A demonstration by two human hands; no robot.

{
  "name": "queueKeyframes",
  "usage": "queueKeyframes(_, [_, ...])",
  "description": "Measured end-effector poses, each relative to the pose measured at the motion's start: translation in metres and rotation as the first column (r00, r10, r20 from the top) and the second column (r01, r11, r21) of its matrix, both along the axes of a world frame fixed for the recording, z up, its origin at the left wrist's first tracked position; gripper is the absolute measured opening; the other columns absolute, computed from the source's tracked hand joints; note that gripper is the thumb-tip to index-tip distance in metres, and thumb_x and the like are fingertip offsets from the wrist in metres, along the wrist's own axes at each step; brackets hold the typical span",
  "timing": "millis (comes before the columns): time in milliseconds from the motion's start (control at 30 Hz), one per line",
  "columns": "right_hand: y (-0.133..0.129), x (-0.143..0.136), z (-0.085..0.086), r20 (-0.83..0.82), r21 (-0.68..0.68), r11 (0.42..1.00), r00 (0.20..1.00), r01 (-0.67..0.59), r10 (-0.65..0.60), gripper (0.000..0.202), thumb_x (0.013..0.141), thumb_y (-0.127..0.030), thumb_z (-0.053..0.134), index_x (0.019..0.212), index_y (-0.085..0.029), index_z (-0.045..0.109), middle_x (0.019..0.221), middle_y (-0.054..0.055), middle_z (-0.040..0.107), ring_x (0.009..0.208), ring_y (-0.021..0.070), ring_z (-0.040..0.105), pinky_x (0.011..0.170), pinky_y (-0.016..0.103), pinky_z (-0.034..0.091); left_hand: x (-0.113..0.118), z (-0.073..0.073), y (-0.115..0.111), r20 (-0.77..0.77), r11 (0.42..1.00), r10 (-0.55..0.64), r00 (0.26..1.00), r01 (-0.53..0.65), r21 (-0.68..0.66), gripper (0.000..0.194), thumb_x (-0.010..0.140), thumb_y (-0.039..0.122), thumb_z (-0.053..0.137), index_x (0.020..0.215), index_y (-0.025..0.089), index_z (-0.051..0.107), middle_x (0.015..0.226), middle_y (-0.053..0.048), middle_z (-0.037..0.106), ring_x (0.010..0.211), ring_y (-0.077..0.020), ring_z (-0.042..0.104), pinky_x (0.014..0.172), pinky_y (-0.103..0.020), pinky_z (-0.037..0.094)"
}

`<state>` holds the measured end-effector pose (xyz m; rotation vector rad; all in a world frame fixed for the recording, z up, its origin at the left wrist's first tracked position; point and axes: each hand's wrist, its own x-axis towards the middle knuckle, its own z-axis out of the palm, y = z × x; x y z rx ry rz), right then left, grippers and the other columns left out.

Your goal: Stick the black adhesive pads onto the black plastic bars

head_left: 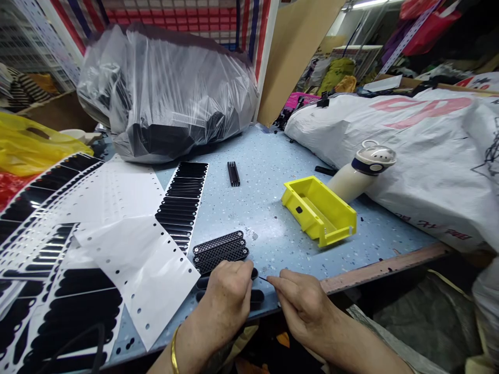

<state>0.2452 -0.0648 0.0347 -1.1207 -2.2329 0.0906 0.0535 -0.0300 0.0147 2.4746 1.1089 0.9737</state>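
My left hand (230, 293) is closed at the front edge of the table, over a smooth black oblong piece (254, 273) whose rounded end shows beyond the fingers. A second smooth black piece (256, 296) lies just below it. Pinched in my right hand (306, 306) is a thin dark pointed tool (263, 279); its tip points at the black piece, and the rest is hidden by the fingers. Behind my left hand lie several black oblong pieces with a cross-hatched surface (221, 246) and small round studs at their ends, side by side.
Sheets of black oblong stickers (183, 200) and a white backing sheet (140, 275) cover the left side. A yellow bin (319, 210) and a leaning bottle (356, 174) stand right. A small black bundle (233, 174), a filled plastic bag (167, 93) and a white sack (413, 150) lie behind.
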Motion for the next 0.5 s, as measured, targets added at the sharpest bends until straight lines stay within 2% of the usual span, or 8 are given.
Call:
queueKeyframes(267, [-0.002, -0.003, -0.007, 0.013, 0.002, 1.000, 1.000, 0.021, -0.021, 0.035, 0.086, 0.002, 0.039, 0.109, -0.016, 0.058, 0.083, 0.008, 0.067, 0.075, 0.0199, 0.065, 0.067, 0.032, 0.058, 0.001, -0.004, -0.001, -0.007, 1.000, 0.015, 1.000, -0.015, -0.012, 0.026, 0.084, 0.004, 0.038, 0.092, 0.017, 0.060, 0.071, -0.007, 0.066, 0.069, -0.0230, 0.065, 0.062, -0.037, 0.056])
queueKeyframes(367, [0.001, -0.005, -0.003, 0.039, -0.053, 0.999, 0.999, 0.000, 0.002, 0.033, 0.084, 0.002, 0.036, 0.096, -0.018, 0.059, 0.073, 0.005, 0.063, 0.065, 0.0184, 0.061, 0.060, 0.030, 0.055, 0.001, -0.006, -0.002, -0.012, 1.000, 0.020, 1.000, -0.020, -0.006, 0.026, 0.084, 0.003, 0.038, 0.091, 0.017, 0.059, 0.071, -0.007, 0.066, 0.068, -0.0234, 0.065, 0.061, -0.038, 0.055])
queueKeyframes(500, [0.004, -0.007, 0.006, 0.069, -0.038, 0.999, 0.997, -0.013, 0.016, 0.033, 0.081, 0.003, 0.035, 0.085, -0.019, 0.058, 0.069, 0.005, 0.061, 0.062, 0.0189, 0.058, 0.057, 0.030, 0.049, 0.001, -0.006, -0.001, -0.005, 1.000, 0.015, 1.000, -0.015, 0.002, 0.028, 0.082, 0.002, 0.038, 0.092, 0.017, 0.059, 0.070, -0.007, 0.066, 0.068, -0.0234, 0.066, 0.061, -0.037, 0.055])
